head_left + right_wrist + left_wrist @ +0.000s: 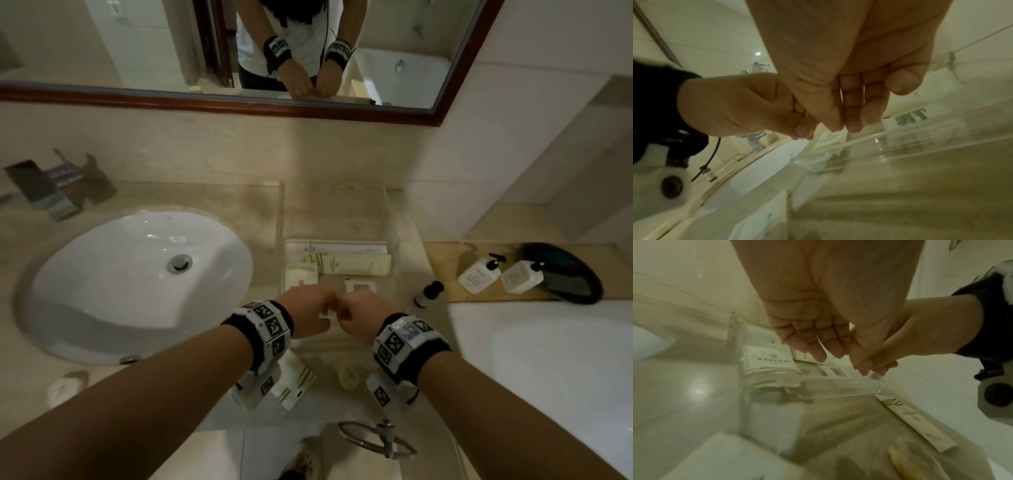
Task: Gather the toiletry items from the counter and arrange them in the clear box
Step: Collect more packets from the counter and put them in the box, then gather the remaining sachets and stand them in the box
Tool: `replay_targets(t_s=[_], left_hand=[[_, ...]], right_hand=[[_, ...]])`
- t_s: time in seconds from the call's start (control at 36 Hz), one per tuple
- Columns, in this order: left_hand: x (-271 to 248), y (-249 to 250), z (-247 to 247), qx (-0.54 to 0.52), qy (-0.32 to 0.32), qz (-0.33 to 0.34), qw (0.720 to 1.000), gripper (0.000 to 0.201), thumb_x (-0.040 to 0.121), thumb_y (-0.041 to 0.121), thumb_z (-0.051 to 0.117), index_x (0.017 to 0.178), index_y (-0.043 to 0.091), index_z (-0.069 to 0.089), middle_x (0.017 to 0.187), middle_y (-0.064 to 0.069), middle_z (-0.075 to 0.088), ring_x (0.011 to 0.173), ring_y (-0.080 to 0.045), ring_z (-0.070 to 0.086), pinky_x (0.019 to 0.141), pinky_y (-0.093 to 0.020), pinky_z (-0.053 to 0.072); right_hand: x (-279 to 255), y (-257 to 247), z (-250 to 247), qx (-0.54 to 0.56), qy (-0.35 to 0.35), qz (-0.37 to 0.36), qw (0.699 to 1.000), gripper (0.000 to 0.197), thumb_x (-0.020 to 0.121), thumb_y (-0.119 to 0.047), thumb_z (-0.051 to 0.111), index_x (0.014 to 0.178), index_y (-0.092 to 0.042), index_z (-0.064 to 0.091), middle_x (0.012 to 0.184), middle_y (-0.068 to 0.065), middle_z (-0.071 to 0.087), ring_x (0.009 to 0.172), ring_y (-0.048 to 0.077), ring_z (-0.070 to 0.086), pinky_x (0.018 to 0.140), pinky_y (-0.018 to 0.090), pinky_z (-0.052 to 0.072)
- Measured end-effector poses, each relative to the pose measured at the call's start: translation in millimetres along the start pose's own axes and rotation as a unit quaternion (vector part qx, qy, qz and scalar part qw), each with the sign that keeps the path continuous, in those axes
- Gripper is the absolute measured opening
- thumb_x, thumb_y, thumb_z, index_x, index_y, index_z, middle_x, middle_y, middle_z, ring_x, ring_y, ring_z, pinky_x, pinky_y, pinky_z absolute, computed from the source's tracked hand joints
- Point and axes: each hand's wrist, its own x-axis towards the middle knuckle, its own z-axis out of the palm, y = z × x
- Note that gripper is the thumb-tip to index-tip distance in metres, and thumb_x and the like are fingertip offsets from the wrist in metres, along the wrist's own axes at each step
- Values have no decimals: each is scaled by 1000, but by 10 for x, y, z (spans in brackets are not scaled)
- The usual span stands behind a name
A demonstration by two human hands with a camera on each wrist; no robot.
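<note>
Both hands are meeting at centre frame over the clear box (390, 219). The left hand (308, 313) and right hand (363, 317) are pinching something small, unidentifiable; lowering it gently beside the packets (342, 262) seems best.

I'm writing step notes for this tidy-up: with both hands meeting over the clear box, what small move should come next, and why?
Probably lower the small white packet, pinched between the left hand and right hand, into the bare near part of the clear box. Other packets already lie flat further back, so that space looks free.
</note>
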Motion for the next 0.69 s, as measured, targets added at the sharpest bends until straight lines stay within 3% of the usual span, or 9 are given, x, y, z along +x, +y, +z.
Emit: replay_targets(t_s=[0.11, 0.25, 0.36, 0.53, 0.64, 0.69], left_hand=[[-277, -131, 89, 13, -5, 9, 1000, 23, 85, 15, 60, 108, 18, 62, 114, -2, 62, 104, -24, 58, 79, -26, 41], [-579, -273, 320, 69, -111, 6, 991, 53, 83, 12, 65, 132, 29, 52, 139, 2, 50, 125, -23, 50, 103, -34, 43], [-639, -365, 467, 140, -110, 11, 984, 68, 80, 21, 71, 140, 34, 41, 147, 7, 41, 134, -21, 40, 110, -41, 37], [-641, -284, 506, 168, -71, -43, 982, 60, 84, 31, 65, 138, 31, 40, 136, 0, 47, 126, -25, 44, 104, -44, 34], [-552, -207, 499, 87, -54, -71, 992, 43, 91, 28, 54, 133, 20, 46, 135, -5, 52, 123, -25, 51, 103, -39, 42], [-506, -142, 487, 9, -21, -77, 997, 44, 94, 26, 50, 137, 18, 43, 141, -6, 48, 128, -25, 48, 105, -35, 40]], right_hand=[[-100, -197, 128, -5, -9, 2, 1000, 17, 87, -17, 49, 92, -11, 63, 94, 11, 67, 86, 29, 62, 75, 34, 51], [-240, -346, 279, -4, 12, 22, 1000, 15, 89, -20, 51, 96, -14, 63, 87, 5, 63, 77, 20, 56, 69, 29, 45], [-355, -262, 357, 27, 48, 77, 995, 16, 88, -20, 50, 88, -12, 64, 88, 8, 66, 81, 24, 61, 73, 33, 52], [-539, 170, 373, 43, 64, 233, 969, 9, 90, -16, 47, 88, -11, 54, 95, 11, 62, 81, 26, 57, 69, 32, 45], [-569, 488, 431, 81, 61, 359, 928, 28, 94, -21, 49, 118, -9, 55, 123, 11, 58, 110, 27, 58, 89, 34, 48], [-594, 571, 445, 110, 76, 407, 904, 39, 88, -29, 59, 121, -9, 54, 125, 12, 58, 112, 28, 58, 91, 35, 49]])
